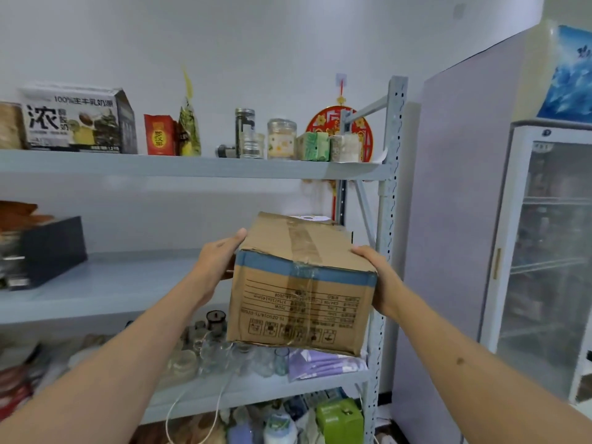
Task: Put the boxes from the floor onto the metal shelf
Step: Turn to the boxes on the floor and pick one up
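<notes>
Both bare forearms reach forward and upward, from 7 and 5 o'clock toward the middle. The left hand (215,261) presses flat on the left side of a cardboard box (301,286), thumb on top. The right hand (382,277) clasps the right side, fingers hidden behind.

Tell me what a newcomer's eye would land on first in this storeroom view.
First, the taped cardboard box at centre, held in the air between the left hand and right hand in front of the metal shelf. Next, the red paper ornament hanging on the wall behind the top tier, and the glass-door fridge at far right.
</notes>
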